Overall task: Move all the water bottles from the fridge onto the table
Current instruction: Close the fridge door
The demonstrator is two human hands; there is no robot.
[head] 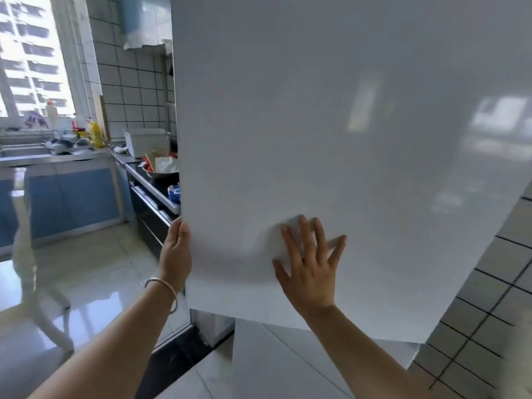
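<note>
1. Fridge door (pixel 331 125) fills the view, shut or nearly so; bottles are presumably behind it, none visible.
2. Right hand (pixel 309 269) lies flat on the door, fingers spread.
3. Left hand (pixel 176 251) wraps the door's left edge; its fingers are hidden behind it.
4. Advice: pull from that edge, release the right palm.
5. Target table not identifiable.

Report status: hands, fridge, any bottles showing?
Left hand grips fridge door edge. Right hand flat on door face, fingers spread. No bottles visible; door blocks view inside.
</note>
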